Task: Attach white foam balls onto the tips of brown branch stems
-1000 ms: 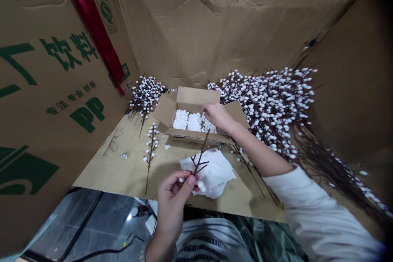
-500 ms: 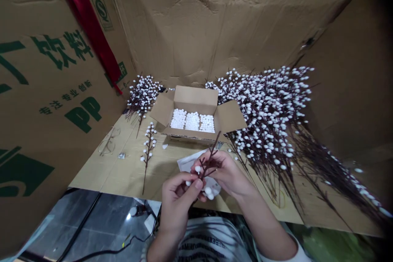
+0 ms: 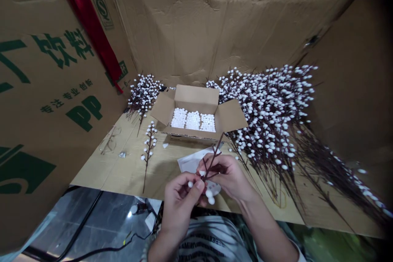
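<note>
My left hand (image 3: 179, 200) and my right hand (image 3: 225, 176) meet low in the middle of the view, both closed on a thin brown twig (image 3: 214, 157) with short side shoots. Several white foam balls (image 3: 209, 196) sit on the twig's lower end, partly hidden by my fingers. Behind my hands lies a crumpled white paper (image 3: 190, 164). An open cardboard box (image 3: 196, 99) holds rows of loose white foam balls (image 3: 193, 120). A finished beaded branch (image 3: 149, 147) lies to the left on the cardboard sheet (image 3: 123, 168).
A large heap of beaded branches (image 3: 270, 114) fills the right side, with a smaller bunch (image 3: 143, 95) left of the box. Eyeglasses (image 3: 109, 141) lie at left. Cardboard walls surround the sheet, and a red ribbon (image 3: 87, 16) hangs at left. A black cable (image 3: 104, 249) crosses the floor below.
My right hand has come back from the box and joined my left hand on the twig. The twig has moved toward the middle, and the white sleeve has left the view.
</note>
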A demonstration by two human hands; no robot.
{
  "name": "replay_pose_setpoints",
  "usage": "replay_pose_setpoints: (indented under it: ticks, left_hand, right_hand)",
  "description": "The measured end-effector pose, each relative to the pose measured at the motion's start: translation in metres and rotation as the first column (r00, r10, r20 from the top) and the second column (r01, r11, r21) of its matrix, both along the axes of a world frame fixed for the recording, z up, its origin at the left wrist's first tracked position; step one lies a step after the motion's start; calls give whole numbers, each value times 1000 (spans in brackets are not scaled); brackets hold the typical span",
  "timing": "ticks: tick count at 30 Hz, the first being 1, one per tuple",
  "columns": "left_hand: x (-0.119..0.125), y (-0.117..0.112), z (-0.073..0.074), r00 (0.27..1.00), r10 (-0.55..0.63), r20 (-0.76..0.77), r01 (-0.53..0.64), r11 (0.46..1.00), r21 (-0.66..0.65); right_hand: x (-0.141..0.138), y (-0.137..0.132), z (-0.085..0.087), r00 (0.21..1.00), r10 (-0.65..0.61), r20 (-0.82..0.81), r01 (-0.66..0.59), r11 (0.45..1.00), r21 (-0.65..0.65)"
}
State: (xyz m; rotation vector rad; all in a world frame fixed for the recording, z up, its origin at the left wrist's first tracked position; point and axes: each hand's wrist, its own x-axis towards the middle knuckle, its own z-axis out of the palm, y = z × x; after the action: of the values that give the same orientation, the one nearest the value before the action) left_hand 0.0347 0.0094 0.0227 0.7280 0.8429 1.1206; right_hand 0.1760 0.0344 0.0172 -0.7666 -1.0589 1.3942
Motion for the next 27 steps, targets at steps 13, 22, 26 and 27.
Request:
replay_pose_setpoints:
  ticks: [13,22,26,27]
  left_hand:
    - [1,2,0,998,-32,-52,35,998,54]
    - [1,0,4,993,-71,-90,76,995,56]
    - [1,2,4,993,-72,-90,76,996,45]
    - [1,2,4,993,-73,-90,77,996,41]
  right_hand:
    - [-6,-8,-9,987,-68,-146,56,995,-83]
    - [-10,-11,-11,985,-106,-138,92,990,-110]
    - [-7,-11,-15,991,-92,-100,82,992,-101]
    - [-6,-11,-15,992,-88,-92,80,993,-92]
